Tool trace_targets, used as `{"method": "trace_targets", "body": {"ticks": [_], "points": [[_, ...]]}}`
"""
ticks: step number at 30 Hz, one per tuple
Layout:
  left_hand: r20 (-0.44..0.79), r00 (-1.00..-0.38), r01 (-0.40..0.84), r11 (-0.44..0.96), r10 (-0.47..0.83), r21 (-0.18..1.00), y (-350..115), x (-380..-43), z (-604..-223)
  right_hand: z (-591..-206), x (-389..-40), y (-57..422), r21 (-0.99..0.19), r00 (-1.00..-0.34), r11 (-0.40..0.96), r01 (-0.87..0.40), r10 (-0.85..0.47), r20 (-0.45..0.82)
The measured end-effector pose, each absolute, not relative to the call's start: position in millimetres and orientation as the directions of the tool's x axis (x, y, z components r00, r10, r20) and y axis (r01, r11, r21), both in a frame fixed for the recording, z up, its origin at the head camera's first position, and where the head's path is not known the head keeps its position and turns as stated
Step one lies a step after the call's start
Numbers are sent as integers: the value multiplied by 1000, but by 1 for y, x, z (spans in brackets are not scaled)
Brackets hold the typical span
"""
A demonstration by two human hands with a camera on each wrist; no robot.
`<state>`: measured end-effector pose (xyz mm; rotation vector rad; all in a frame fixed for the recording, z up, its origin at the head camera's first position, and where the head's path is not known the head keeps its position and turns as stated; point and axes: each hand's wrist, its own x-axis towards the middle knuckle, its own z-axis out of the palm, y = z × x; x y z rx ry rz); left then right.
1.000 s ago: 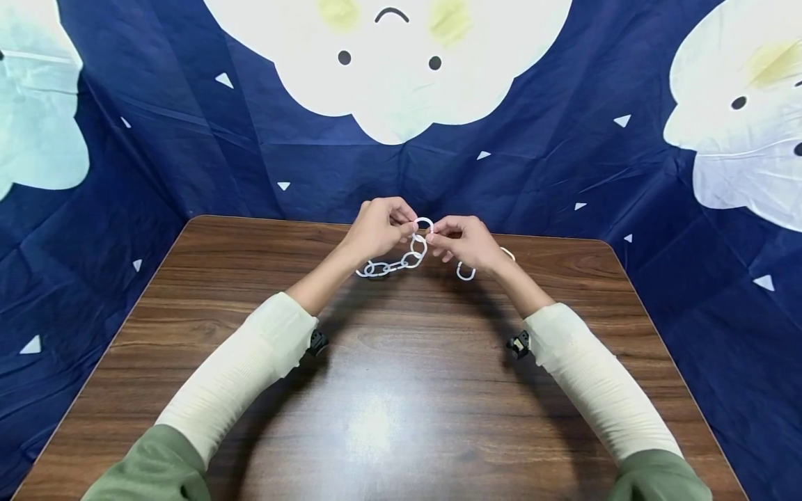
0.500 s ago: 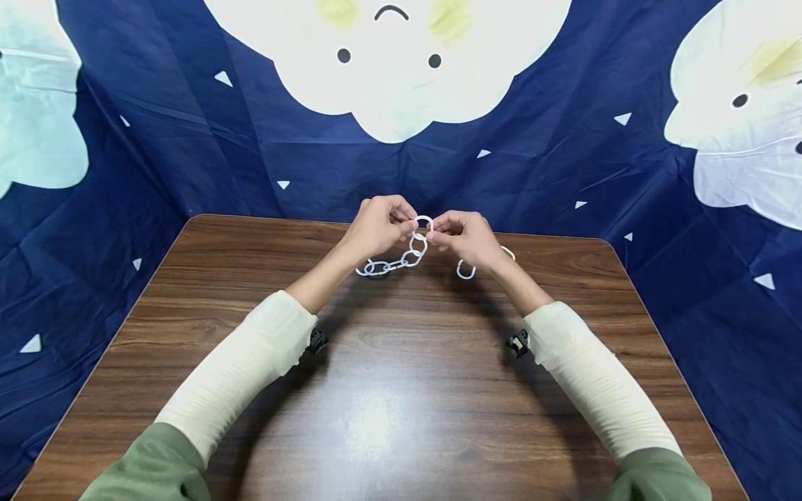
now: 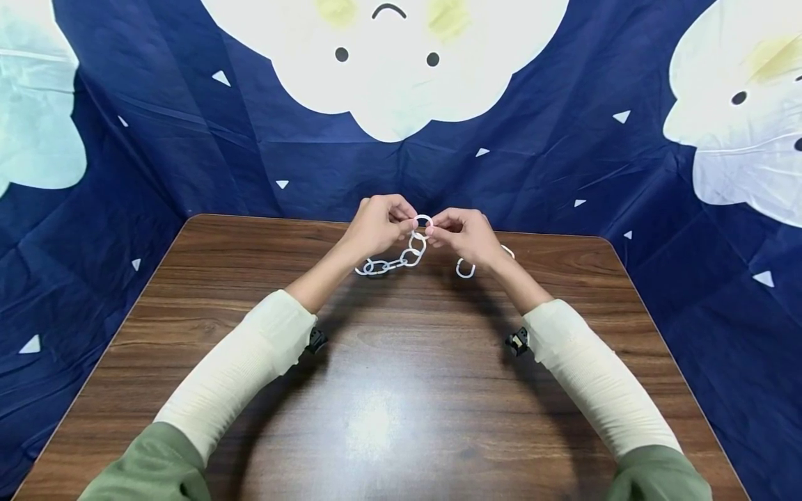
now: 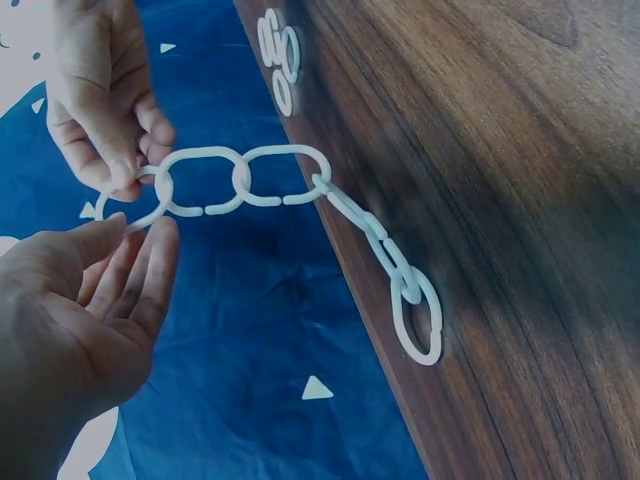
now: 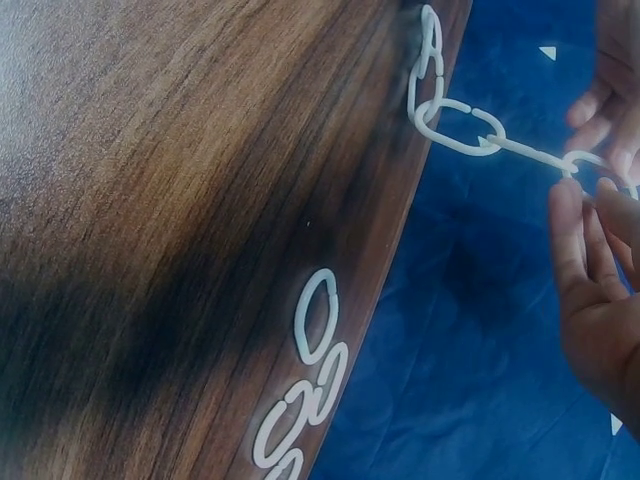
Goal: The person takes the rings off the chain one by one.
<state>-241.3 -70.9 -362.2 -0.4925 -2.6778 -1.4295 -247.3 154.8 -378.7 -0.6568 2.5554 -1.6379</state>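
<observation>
My left hand (image 3: 379, 228) pinches one side of a white plastic chain link (image 3: 423, 217) between thumb and fingers. From the other side, my right hand (image 3: 466, 233) pinches the same oval link, so both hands meet at it above the table's far edge. This link is the end of a white chain (image 4: 205, 152) of several links. In the left wrist view the chain runs from the fingers to the tabletop, where its far end lies. Small gaps show in the sides of some links. Fingertips cover parts of the held link.
Several loose white links (image 5: 300, 330) lie on the wooden table (image 3: 401, 334) near its far edge, partly behind my right wrist in the head view. A dark blue cloth (image 3: 338, 163) with white clouds and triangles hangs behind and around the table.
My right hand has risen slightly, and its lower fingers have drawn in toward the link. The left hand and the chain have stayed nearly in place.
</observation>
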Motion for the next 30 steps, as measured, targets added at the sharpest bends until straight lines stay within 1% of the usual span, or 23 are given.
{"method": "trace_targets", "body": {"ticks": [18, 30], "points": [[207, -951, 298, 503, 230, 811, -76, -240, -367, -379, -250, 153, -877, -909, 344, -336, -364, 206], [195, -955, 286, 512, 224, 810, -78, -237, -372, -378, -250, 152, -892, -917, 325, -313, -348, 196]]}}
